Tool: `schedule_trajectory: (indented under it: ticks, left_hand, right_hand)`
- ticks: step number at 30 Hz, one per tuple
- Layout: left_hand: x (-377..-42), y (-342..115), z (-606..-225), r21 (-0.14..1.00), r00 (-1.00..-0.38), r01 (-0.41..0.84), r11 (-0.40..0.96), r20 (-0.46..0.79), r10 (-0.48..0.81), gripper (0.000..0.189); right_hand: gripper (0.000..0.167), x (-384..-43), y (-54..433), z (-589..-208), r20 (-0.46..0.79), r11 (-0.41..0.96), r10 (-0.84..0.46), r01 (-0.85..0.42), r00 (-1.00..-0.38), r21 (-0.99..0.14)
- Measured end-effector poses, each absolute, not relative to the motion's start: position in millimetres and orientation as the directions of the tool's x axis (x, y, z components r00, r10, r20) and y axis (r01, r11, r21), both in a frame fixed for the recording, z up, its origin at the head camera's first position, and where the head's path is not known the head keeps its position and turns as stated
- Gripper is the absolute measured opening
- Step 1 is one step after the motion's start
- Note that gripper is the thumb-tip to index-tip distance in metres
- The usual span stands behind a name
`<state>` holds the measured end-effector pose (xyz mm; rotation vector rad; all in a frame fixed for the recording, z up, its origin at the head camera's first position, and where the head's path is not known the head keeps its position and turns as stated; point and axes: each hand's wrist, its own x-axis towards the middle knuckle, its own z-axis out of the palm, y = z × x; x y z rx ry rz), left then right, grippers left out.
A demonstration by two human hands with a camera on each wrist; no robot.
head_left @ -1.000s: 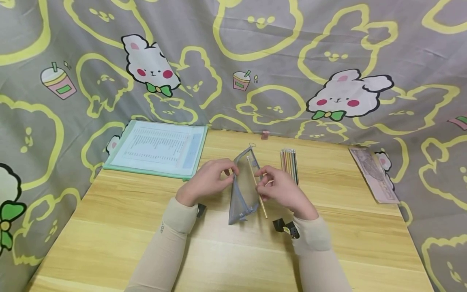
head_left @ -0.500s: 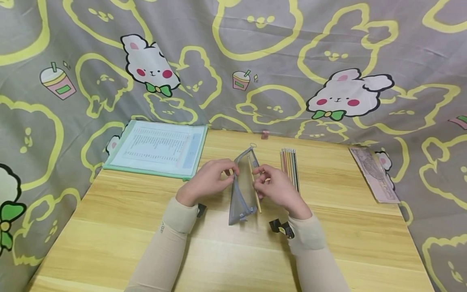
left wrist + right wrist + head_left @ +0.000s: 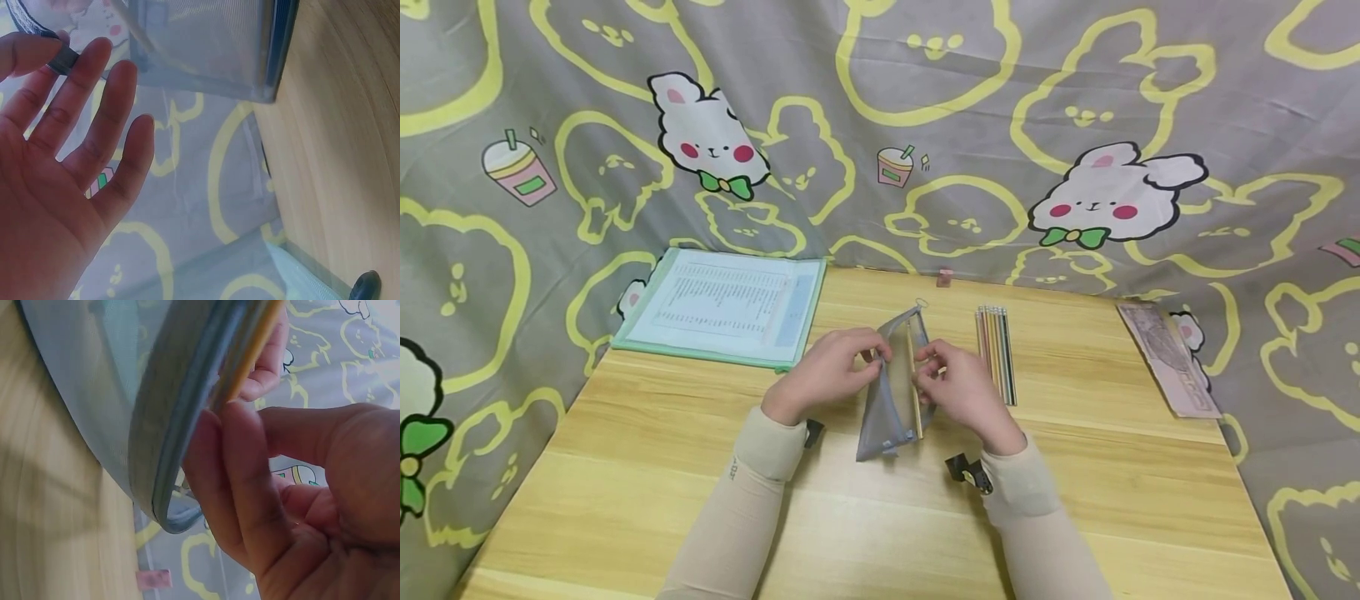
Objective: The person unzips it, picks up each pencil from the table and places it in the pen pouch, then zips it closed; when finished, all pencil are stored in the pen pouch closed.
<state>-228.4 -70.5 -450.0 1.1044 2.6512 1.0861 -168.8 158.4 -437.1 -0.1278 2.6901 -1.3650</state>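
Observation:
A grey see-through mesh zip pouch (image 3: 877, 421) stands spread at its mouth in the middle of the table. My left hand (image 3: 831, 367) pinches its left zip edge between thumb and forefinger; the other fingers are loosely extended in the left wrist view. In my right hand (image 3: 958, 383) a yellow pencil (image 3: 917, 412) is pinched by the fingertips, lying lengthwise along the pouch's opening. Up close in the right wrist view, the pencil (image 3: 253, 347) runs right beside the zipper edge (image 3: 187, 406). Several pencils (image 3: 996, 342) lie in a row just right of the pouch.
A green-edged document folder (image 3: 722, 304) lies at the table's back left. On the far right is a pinkish banknote (image 3: 1168, 362). A small pink tab (image 3: 945, 277) sits at the back edge, before a patterned grey curtain (image 3: 820, 50). Black camera mounts (image 3: 967, 472) hang at the wrists.
My right hand has moved left with the pencil, bringing it over the pouch's mouth. The pouch's lower end has shifted slightly left. My left hand has stayed about where it was.

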Motion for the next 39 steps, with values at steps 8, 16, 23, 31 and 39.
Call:
schedule_trajectory:
  ticks: [8,16,23,31,39]
  left_hand:
    - [-229,-71,-451,0.628,-0.724,0.617,0.474,0.218,0.655,0.015]
    - [-229,-72,-449,0.633,-0.733,0.606,0.481,0.210,0.647,0.015]
    - [-229,-73,-448,0.638,-0.738,0.600,0.483,0.208,0.643,0.015]
    - [-229,-72,-449,0.640,-0.738,0.596,0.484,0.201,0.644,0.015]
    - [-228,-71,-449,0.640,-0.735,0.599,0.482,0.202,0.647,0.016]
  right_hand:
    - [0.022,-169,156,-438,-0.088,0.571,-0.165,-0.023,-0.982,-0.821]
    - [0.024,-171,167,-437,-0.084,0.537,-0.190,-0.032,-0.978,-0.843]
    - [0.025,-177,205,-435,-0.033,0.618,-0.100,-0.036,-0.994,-0.785]
    - [0.031,-184,249,-447,-0.006,0.725,0.066,0.053,-0.998,-0.687]
    - [0.044,-187,268,-458,-0.053,0.713,0.158,0.151,-0.986,-0.685]
